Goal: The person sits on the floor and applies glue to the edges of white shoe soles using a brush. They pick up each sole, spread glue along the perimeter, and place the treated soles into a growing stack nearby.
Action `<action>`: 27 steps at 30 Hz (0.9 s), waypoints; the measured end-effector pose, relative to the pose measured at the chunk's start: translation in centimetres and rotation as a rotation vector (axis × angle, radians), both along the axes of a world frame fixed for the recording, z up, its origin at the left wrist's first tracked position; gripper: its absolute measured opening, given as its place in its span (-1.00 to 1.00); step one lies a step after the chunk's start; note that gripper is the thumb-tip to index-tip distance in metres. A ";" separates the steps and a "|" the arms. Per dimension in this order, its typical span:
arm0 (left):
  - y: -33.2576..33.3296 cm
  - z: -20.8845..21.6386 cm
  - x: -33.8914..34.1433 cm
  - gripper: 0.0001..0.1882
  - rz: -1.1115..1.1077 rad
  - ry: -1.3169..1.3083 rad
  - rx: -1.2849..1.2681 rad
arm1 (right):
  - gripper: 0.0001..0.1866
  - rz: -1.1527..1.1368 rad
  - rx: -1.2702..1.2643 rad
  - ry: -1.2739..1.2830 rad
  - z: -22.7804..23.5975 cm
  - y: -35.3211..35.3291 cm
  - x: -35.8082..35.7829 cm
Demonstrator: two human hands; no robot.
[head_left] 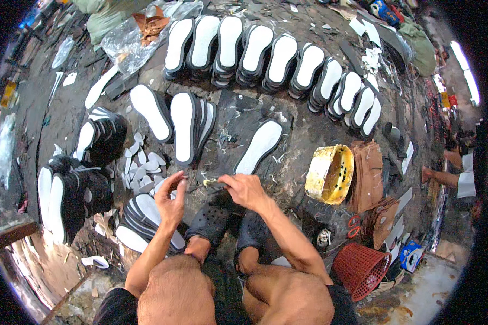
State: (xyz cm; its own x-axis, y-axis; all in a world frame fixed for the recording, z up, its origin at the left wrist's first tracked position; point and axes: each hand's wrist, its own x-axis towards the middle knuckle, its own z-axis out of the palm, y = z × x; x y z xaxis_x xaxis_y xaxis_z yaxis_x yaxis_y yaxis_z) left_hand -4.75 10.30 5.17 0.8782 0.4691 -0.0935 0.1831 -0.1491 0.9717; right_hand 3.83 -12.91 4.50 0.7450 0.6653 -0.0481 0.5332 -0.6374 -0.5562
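My right hand (246, 190) pinches a short, thin stick (217, 182) with a yellowish blob on its tip. Opposite it, my left hand (172, 197) curls with thumb and fingertips close together; whatever sits between them is too small to make out. Just beyond my left hand, a stack of white-topped black shoe insoles (183, 127) fans to the right. One single insole (259, 146) lies on a dark mat (230, 108) beyond my right hand. Small white oval pieces (141, 168) are heaped left of my left hand.
Insole stacks (256, 49) stand in a curved row at the back; more piles (59, 200) lie left. A yellow-stained tub (313, 181), brown sheets (366, 176), red scissors (354, 226) and a red basket (358, 268) are at right. Another person's arm (442, 177) shows far right.
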 end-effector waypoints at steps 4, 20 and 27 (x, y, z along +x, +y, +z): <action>-1.8 0.3 2.1 -0.67 -0.075 -0.059 0.134 | -0.60 -0.346 0.504 0.000 6.7 -3.4 3.3; -10.6 -5.3 6.8 0.18 -0.597 -0.039 0.421 | -0.68 -0.077 -0.325 -0.079 1.9 -9.9 17.7; -9.7 -5.9 4.7 -0.06 -0.479 -0.115 0.264 | -0.64 -0.258 -0.256 0.043 0.0 -4.1 5.0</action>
